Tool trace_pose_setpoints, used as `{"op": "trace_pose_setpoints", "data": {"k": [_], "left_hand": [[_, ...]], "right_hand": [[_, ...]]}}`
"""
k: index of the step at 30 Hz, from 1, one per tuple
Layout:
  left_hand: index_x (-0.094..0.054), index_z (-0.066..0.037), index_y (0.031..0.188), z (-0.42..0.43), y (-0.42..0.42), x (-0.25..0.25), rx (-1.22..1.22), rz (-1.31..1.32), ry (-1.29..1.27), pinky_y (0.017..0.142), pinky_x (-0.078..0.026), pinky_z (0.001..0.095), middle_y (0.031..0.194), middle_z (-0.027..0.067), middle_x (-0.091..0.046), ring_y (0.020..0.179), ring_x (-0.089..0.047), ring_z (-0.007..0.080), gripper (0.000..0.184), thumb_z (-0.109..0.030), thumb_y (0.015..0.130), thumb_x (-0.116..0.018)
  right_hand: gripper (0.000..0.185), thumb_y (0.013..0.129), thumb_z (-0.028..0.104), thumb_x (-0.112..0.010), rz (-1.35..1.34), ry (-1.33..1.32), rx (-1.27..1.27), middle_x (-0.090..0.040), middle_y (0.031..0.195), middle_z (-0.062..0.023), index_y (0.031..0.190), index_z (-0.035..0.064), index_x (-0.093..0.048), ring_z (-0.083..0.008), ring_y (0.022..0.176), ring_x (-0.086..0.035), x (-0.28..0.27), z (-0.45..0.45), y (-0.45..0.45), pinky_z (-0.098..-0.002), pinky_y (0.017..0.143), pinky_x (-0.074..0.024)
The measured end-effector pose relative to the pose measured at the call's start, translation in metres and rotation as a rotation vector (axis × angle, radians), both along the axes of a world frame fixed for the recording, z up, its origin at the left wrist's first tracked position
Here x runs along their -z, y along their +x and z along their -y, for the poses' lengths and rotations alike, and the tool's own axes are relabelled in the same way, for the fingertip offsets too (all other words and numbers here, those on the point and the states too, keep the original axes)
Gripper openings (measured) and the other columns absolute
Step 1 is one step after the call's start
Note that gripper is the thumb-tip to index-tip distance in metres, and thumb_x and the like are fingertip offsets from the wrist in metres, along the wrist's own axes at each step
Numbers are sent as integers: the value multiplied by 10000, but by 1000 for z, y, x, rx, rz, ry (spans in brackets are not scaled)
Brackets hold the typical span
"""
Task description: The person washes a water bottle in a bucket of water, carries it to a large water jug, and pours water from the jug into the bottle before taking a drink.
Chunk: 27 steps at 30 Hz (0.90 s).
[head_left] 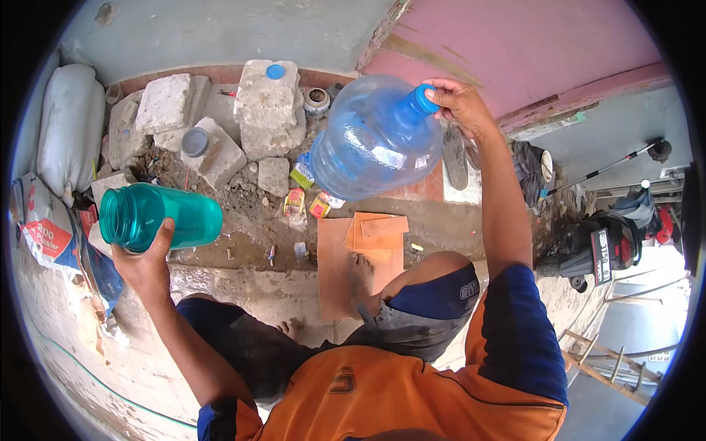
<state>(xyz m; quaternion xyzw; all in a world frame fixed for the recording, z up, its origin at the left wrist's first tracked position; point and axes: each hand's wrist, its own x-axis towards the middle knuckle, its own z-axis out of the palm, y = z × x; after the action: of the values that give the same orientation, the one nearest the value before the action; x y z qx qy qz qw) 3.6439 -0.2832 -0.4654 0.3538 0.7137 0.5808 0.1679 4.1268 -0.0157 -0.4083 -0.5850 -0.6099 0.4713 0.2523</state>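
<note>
My left hand (pixel 149 266) is wrapped round a teal see-through plastic bottle (pixel 180 214), which lies tilted on its side with its uncapped mouth pointing left. With my right hand (pixel 463 105) I grip the blue cap (pixel 424 98) at the neck of a large clear-blue water jug (pixel 379 143). The jug leans, its neck toward the upper right; I cannot tell whether its base rests on the ground. A grey round lid (pixel 195 142) sits on a broken concrete block (pixel 220 158). Farther back, a small blue lid (pixel 275 71) lies on a taller block (pixel 266 110).
Orange tiles (pixel 334 253) lie by my foot. Small packets (pixel 295 202) and rubble are strewn near the jug. At left stand a white sack (pixel 71 128) and a printed cement bag (pixel 48 224). A parked motorcycle (pixel 607 246) and a wooden ladder (pixel 614 367) are at right.
</note>
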Motion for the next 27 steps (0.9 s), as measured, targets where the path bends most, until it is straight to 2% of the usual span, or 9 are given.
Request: {"op": "trace_pose_setpoints", "data": {"k": [4,7,10,13,16,19,22,25,27], "left_hand": [[-615,33,1205,1,-1,-1,-7,3,-7,876,-512,322,1078,113,-677,938,-644,188,645,-167,674,-921],[-619,33,1198,-1,0,-1,-15,-22,-29,877,-510,322,1077,112,-678,938,-644,188,646,-176,670,-927],[-623,34,1190,-5,1,0,-17,-38,-43,879,-509,319,1076,111,-679,937,-644,186,639,-175,669,-929],[-625,35,1187,-10,3,3,-3,-23,-31,879,-513,319,1076,112,-680,936,-645,185,635,-167,668,-931],[-625,26,1192,-13,6,7,18,8,-27,884,-498,316,1076,98,-677,942,-636,177,634,-190,678,-925],[-624,38,1186,-17,12,6,15,-14,-58,868,-515,320,1079,112,-682,929,-646,182,632,-171,673,-928],[-623,48,1179,-21,14,9,33,-7,-48,856,-528,323,1074,124,-688,917,-656,186,628,-154,670,-931],[-625,49,1175,-24,16,7,43,-18,-53,856,-528,324,1064,123,-690,912,-657,186,617,-149,675,-927],[-629,48,1171,-26,20,6,37,-24,-62,856,-529,323,1058,121,-692,912,-658,186,605,-143,678,-924]], "right_hand": [[323,923,293,-692,165,88,-93,-672,895,-5,1154,68,-707,-87,656,-560,-10,1,-7,-233,574,-402],[336,968,359,-545,327,118,-118,-662,885,-51,1050,72,-700,-133,679,-580,-22,5,-27,-297,602,-441],[382,971,384,-469,649,305,-128,-662,906,-135,973,44,-644,-228,754,-624,-3,-11,-33,-356,652,-470],[445,960,357,-438,823,391,-150,-669,1014,-259,1102,-2,-658,-435,926,-602,3,-9,-52,-452,863,-485],[359,896,289,-501,727,471,-143,-664,945,-260,972,-8,-688,-439,892,-615,9,-20,-49,-478,826,-494],[332,868,292,-586,1066,597,-780,-648,882,-197,834,-35,-636,-371,844,-620,36,-76,-18,-418,723,-476],[299,799,253,-644,1046,442,-784,-648,845,-190,788,-45,-657,-365,796,-608,39,-86,-27,-412,715,-470],[303,793,247,-654,941,215,-601,-648,830,-203,792,-57,-664,-363,753,-585,14,-68,-48,-422,710,-461],[339,811,272,-653,938,212,-556,-650,848,-220,826,-67,-669,-361,760,-585,19,-65,-55,-425,723,-463]]}}
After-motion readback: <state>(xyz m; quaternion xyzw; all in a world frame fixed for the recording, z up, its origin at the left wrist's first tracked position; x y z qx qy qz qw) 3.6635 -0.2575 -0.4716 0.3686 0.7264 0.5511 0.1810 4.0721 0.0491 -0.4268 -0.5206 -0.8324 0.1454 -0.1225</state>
